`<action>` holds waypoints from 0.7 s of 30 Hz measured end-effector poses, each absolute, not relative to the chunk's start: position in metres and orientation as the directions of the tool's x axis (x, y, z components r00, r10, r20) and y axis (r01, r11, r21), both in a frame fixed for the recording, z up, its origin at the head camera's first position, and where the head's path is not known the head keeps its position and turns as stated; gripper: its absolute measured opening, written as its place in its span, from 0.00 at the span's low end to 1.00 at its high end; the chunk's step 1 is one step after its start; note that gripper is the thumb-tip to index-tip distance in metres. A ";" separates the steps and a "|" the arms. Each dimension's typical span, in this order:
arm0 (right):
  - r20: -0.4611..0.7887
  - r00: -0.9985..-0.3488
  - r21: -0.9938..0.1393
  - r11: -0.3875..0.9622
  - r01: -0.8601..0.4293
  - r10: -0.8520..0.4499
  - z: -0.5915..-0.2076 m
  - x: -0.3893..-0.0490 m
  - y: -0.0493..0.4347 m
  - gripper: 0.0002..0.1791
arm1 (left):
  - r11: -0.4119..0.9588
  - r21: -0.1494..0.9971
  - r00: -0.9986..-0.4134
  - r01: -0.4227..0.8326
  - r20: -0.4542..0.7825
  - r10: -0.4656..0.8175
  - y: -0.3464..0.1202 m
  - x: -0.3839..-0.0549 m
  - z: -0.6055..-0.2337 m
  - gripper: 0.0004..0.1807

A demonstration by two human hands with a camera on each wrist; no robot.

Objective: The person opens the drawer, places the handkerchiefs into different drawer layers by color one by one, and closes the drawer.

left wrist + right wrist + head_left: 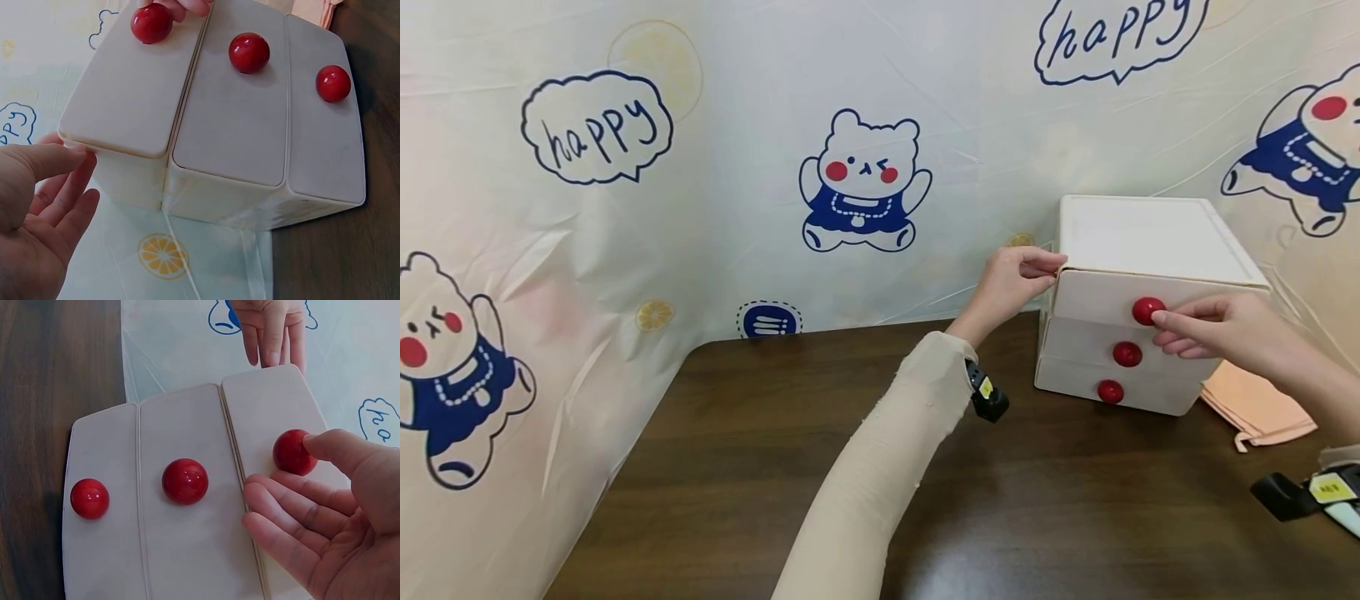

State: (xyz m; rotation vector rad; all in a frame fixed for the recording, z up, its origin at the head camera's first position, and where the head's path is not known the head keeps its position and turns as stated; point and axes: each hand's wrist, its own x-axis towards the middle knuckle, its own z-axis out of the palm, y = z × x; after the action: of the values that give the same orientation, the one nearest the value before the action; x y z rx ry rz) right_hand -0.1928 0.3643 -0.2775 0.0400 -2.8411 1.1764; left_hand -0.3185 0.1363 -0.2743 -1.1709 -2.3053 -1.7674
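A small white three-drawer cabinet (1157, 237) stands at the right of the table, a round red knob on each drawer front. My right hand (1243, 329) pinches the top knob (294, 452) between thumb and forefinger, its other fingers loosely bent in front of the drawers. At the cabinet's upper left front corner is my left hand (1011, 279). Its thumb (62, 159) touches the top drawer's edge, while the other fingers extend along the side. The middle knob (249, 52) and bottom knob (1110, 391) are untouched.
A peach-coloured cloth pouch (1258, 404) lies on the dark wooden table (760, 467) beside the cabinet's right side. Behind it hangs a pale curtain (737, 183) printed with bears and lettering, close to the cabinet's back. Something pale green (1343, 515) shows at the right edge.
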 end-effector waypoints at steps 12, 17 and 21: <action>0.103 -0.994 -0.736 0.671 -0.090 -0.020 -0.280 -0.196 0.368 0.25 | 0.099 0.820 -0.724 0.564 0.433 0.537 0.137 -0.318 -0.275 0.13; 0.097 -0.995 -0.741 0.667 -0.077 -0.007 -0.280 -0.196 0.366 0.26 | 0.109 0.821 -0.731 0.560 0.429 0.531 0.137 -0.318 -0.274 0.13; 0.107 -0.994 -0.733 0.676 -0.076 0.004 -0.280 -0.196 0.365 0.27 | 0.116 0.822 -0.736 0.557 0.424 0.528 0.137 -0.317 -0.274 0.14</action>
State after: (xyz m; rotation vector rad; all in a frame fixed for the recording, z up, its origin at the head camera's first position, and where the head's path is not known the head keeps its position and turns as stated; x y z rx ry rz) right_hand -0.1957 0.3651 -0.2802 0.0596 -2.7836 1.2242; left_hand -0.3169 0.1373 -0.2741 -1.1319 -2.3273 -1.7351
